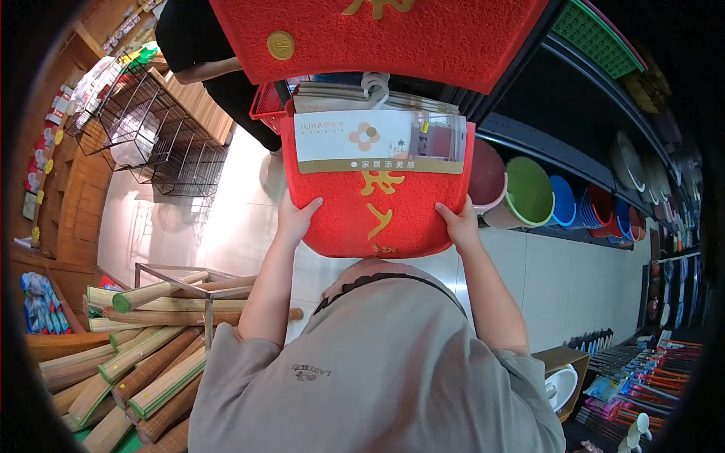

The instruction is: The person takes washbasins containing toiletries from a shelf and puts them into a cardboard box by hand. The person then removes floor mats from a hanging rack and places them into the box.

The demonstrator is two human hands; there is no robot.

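A red doormat (340,219) with gold characters hangs in front of me, a printed cardboard header (377,143) across its top. My left hand (297,219) grips its left edge, thumb on the front and fingers hidden behind. At the opposite edge, my right hand (458,222) holds the mat the same way. Above the header shows a white plastic hook (374,87), with more header cards stacked behind. Higher up hangs another red mat (377,41) with gold print.
Coloured buckets (529,192) line the lower shelf at right. Rolled bamboo mats (151,355) fill a metal frame at lower left. A wire rack (158,128) stands at upper left, near a person in black (200,45). Long-handled goods (649,385) lie at lower right.
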